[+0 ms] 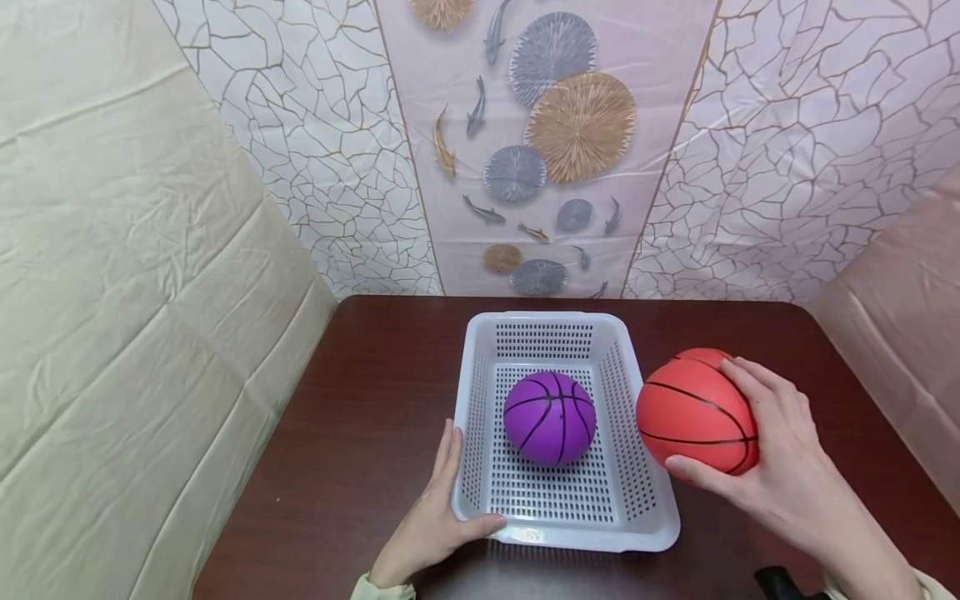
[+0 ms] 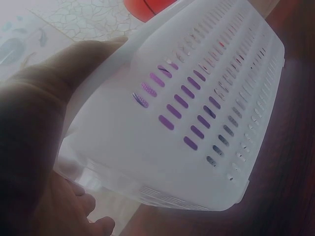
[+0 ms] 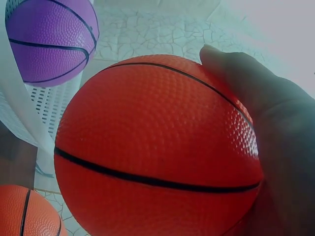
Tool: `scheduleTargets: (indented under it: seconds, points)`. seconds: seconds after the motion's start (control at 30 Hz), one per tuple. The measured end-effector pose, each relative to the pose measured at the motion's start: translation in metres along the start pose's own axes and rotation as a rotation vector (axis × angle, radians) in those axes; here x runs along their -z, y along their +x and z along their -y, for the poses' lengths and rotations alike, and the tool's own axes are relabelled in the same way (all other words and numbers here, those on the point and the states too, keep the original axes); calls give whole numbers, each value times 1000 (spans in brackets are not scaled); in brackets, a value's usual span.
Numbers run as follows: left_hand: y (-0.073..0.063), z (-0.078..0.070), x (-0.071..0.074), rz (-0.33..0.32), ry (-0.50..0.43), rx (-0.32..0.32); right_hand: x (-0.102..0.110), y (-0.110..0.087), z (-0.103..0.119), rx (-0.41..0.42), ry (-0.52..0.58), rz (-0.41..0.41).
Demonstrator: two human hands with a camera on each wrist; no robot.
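Note:
My right hand (image 1: 787,450) grips a red toy basketball (image 1: 697,417) with black lines, its thumb on the near side and fingers over the far right. The ball is beside the right rim of a white perforated plastic basket (image 1: 652,542). Inside the basket sits a purple toy basketball (image 1: 550,418). At the basket's near left corner, my left hand (image 1: 438,517) holds on, thumb over the near rim and fingers along the left wall. In the right wrist view the red ball (image 3: 157,142) fills the middle, and part of an orange ball (image 3: 29,211) appears lower left.
The basket stands on a dark reddish-brown table (image 1: 360,400). Patterned cloth (image 1: 525,217) hangs behind it, and beige cloth walls (image 1: 150,292) flank both sides. A dark object (image 1: 780,583) shows by the right wrist.

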State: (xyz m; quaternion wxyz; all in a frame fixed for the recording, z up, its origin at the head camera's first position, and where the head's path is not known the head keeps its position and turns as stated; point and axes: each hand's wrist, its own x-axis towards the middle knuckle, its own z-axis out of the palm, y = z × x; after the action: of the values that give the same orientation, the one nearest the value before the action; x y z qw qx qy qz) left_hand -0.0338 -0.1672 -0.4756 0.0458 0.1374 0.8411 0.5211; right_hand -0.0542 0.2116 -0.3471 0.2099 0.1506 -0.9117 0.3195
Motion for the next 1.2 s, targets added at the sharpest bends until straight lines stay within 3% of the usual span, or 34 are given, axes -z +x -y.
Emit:
scheduleTargets:
  seconds: [0.43,1.2]
  points:
    - [0,-1,-1,-3,17,-8,-5,-2,8,14,-16,39]
    - [-1,0,0,-4,5,-6,-13,4,23,125,-19,85]
